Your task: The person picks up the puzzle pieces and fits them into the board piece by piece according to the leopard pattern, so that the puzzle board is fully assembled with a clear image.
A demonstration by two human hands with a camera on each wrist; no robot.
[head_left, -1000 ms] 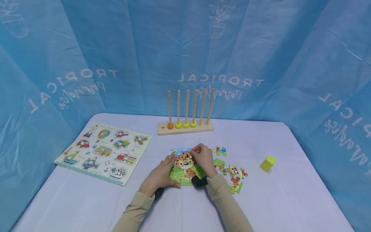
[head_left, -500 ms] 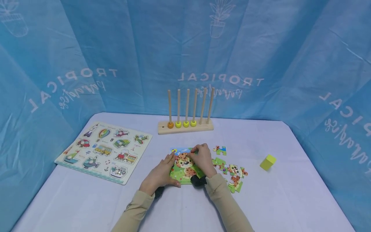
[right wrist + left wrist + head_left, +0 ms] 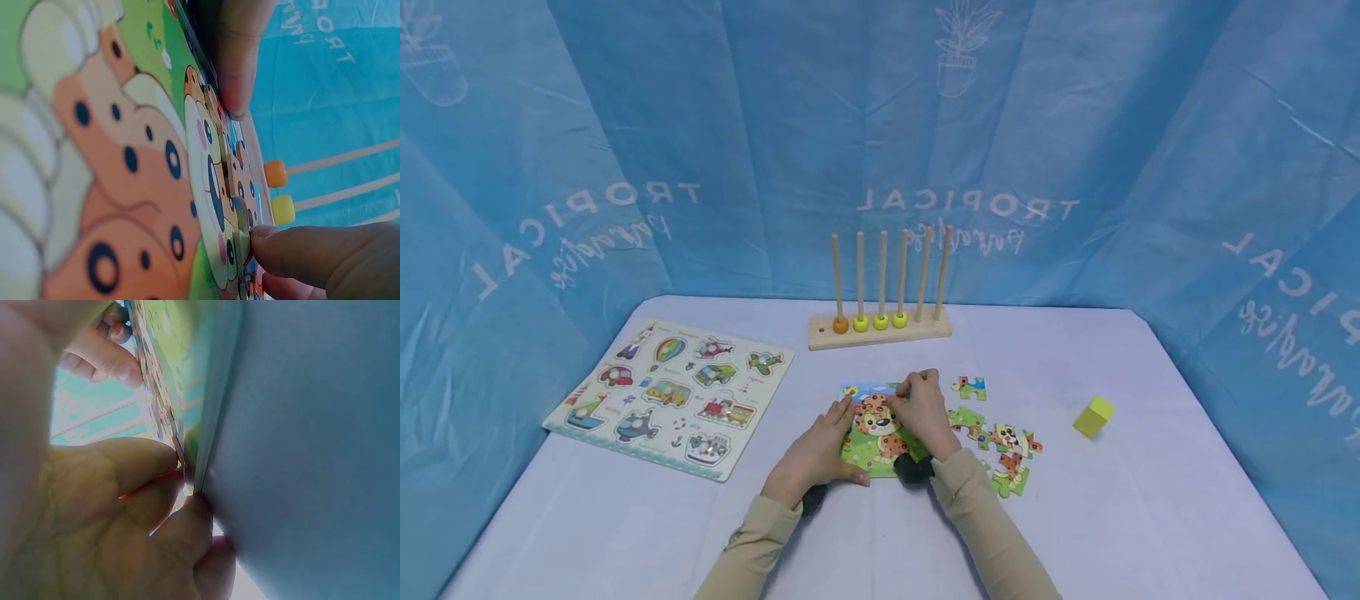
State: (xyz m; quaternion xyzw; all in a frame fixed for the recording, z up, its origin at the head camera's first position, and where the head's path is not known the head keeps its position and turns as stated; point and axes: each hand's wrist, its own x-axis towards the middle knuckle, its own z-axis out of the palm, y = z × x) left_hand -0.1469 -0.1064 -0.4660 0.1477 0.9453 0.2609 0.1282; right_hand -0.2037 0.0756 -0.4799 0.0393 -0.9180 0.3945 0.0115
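Observation:
A jigsaw puzzle board [image 3: 865, 457] with a spotted leopard cub on green grass lies at the middle of the table, several pieces fitted over the cub's head. My left hand [image 3: 815, 454] rests along its left side, fingers extended, thumb by the lower edge. In the left wrist view, the left fingertips [image 3: 194, 519] touch the board's edge. My right hand [image 3: 927, 414] is over the upper right of the picture, fingers curled. Its thumb and a finger pinch a puzzle piece [image 3: 242, 245] at the cub's head in the right wrist view; the hand partly hides the board.
Several loose puzzle pieces [image 3: 1006, 440] lie right of the board, with another piece [image 3: 972, 389] above them. A wooden peg stand [image 3: 917, 332] with orange and yellow beads stands behind. A vehicle peg puzzle [image 3: 673, 392] lies left, a yellow-green block [image 3: 1093, 417] right.
My right hand has shifted very slightly over the upper right of the picture. The left hand stays at the board's left side.

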